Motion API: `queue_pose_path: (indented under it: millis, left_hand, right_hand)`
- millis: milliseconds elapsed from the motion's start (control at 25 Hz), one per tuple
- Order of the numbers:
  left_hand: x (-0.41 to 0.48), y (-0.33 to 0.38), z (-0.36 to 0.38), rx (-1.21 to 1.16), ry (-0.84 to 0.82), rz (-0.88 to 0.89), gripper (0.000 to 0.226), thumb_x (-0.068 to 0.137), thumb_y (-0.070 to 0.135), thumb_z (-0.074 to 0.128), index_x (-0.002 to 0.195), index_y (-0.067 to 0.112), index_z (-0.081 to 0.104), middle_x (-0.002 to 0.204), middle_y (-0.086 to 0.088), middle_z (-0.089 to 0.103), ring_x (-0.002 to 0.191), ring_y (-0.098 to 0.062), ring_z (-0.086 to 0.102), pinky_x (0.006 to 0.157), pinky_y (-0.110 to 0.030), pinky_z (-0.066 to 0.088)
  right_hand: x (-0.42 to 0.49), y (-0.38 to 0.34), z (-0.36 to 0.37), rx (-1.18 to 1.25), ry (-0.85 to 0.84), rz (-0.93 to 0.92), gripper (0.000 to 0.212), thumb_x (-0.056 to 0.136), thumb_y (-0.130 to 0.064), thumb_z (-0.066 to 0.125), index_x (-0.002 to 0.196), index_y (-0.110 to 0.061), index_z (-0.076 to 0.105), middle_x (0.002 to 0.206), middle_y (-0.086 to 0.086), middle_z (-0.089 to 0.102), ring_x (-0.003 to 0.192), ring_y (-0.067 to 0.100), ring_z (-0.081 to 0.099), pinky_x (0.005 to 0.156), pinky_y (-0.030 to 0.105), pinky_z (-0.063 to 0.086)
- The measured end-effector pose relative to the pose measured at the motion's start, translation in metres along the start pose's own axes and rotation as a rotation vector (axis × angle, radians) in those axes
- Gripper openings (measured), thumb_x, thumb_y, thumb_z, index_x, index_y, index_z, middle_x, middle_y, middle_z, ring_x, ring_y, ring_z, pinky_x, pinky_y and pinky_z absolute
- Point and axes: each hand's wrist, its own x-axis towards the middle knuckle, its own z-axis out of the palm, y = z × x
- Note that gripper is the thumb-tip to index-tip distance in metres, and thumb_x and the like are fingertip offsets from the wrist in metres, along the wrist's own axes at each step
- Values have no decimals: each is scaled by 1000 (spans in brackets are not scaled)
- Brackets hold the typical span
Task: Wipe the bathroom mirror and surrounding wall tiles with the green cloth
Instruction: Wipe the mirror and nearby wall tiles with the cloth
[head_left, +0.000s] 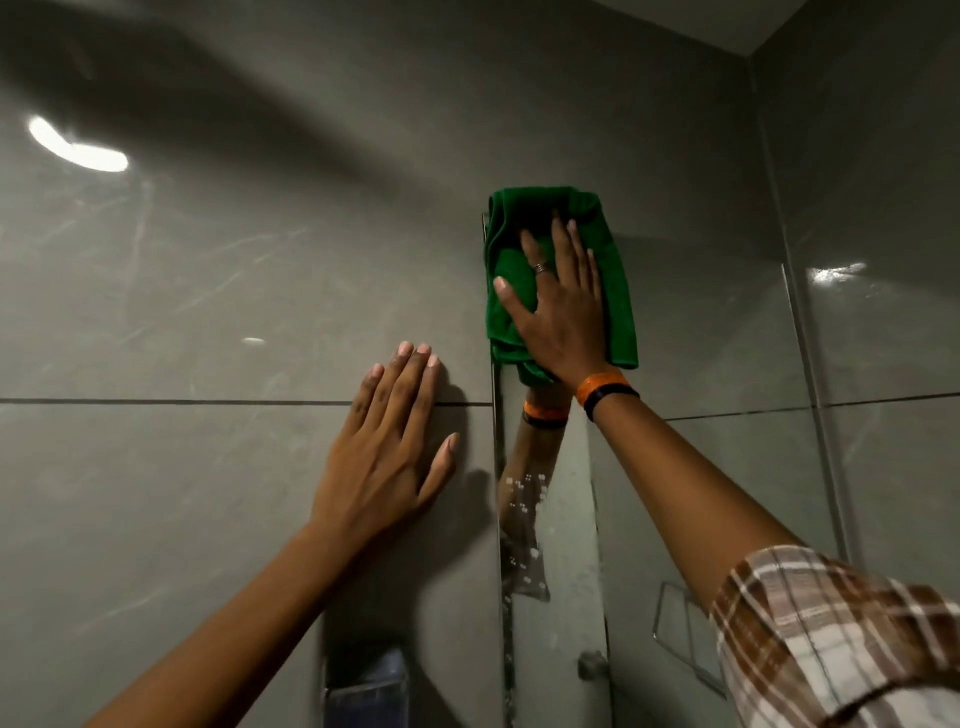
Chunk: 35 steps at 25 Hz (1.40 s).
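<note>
Green cloth (563, 275) pressed flat by open R hand (563, 306) over mirror (550, 519) top-left corner, prob. to wipe its edge w/ even pressure; L hand (389, 447) open, empty, braced on wall tiles (208, 312) for balance.

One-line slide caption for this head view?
Right hand presses folded green cloth on mirror's top corner; left hand flat on grey wall tile.

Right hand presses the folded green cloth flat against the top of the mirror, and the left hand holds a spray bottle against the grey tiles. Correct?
Not quite. In the head view the left hand holds nothing; it rests open and flat on the glossy grey wall tiles. The right hand does press the folded green cloth against the narrow mirror's top.
</note>
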Motion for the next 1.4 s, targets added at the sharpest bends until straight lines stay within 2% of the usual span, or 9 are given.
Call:
queue_pose_path:
  millis: [440, 760, 1000, 1160, 1400]
  left_hand:
    - [23, 24, 16, 48, 17, -22, 79, 100, 53, 16, 156, -2, 17, 165, -22, 18, 155, -33, 13, 125, -52, 19]
    - [23, 29, 22, 49, 82, 4, 79, 99, 51, 24, 155, -4, 17, 165, -23, 18, 155, -33, 12, 125, -52, 15]
    - [22, 30, 22, 42, 114, -31, 79, 100, 51, 23, 156, -4, 16, 166, -24, 16, 156, -32, 8, 127, -49, 10]
    - [17, 32, 21, 36, 122, -38, 80, 99, 52, 23, 157, -3, 13, 167, -23, 12, 156, -31, 5, 127, -47, 4]
    - [-28, 25, 23, -20, 82, -25, 80, 99, 52, 25, 159, 1, 8, 168, -19, 9, 157, -29, 2, 128, -44, 0]
  right_hand:
    - [2, 116, -22, 9, 18, 225, 66, 96, -58, 35, 153, -26, 30, 166, 11, 15, 154, 29, 9, 125, 50, 12]
    - [0, 239, -37, 5, 51, 487, 65, 99, -57, 40, 154, -26, 26, 166, 11, 14, 153, 31, 12, 123, 55, 14]
    - [-15, 259, -41, 29, 65, 555, 66, 98, -59, 40, 154, -27, 26, 166, 11, 14, 152, 33, 15, 123, 54, 15]
    - [-73, 252, -50, 51, 53, 613, 71, 94, -62, 35, 154, -27, 25, 166, 9, 14, 151, 32, 17, 123, 53, 17]
    - [-231, 230, -60, 52, 37, 761, 72, 93, -60, 35, 154, -21, 29, 166, 8, 16, 152, 28, 17, 123, 53, 19]
